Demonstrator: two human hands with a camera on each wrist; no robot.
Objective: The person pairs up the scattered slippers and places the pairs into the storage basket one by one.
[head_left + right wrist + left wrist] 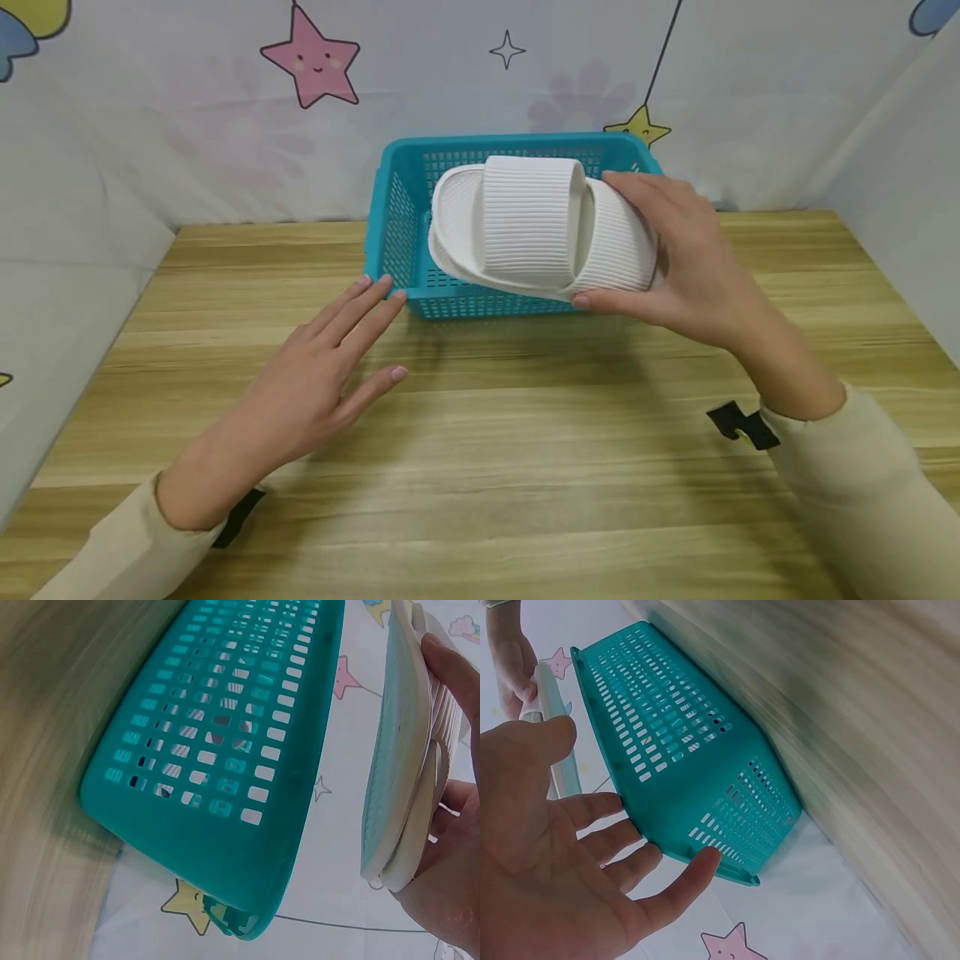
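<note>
My right hand (693, 258) grips a pair of white slide slippers (528, 221) by their right end, thumb in front and fingers behind. The slippers are stacked together, with ribbed straps, and are held over a teal plastic basket (386, 208). In the right wrist view the slippers (405, 750) are above the basket's rim (300, 787), apart from it. My left hand (315, 383) has its fingers extended at the basket's front left corner. The left wrist view shows the fingertips of that hand (562, 847) at the rim of the basket (660, 802).
The basket stands on a wood-grain table (480, 467), near its back edge. Behind it hangs a white cloth backdrop (442, 75) printed with stars. White panels flank the table on the left (67, 217) and right (885, 183).
</note>
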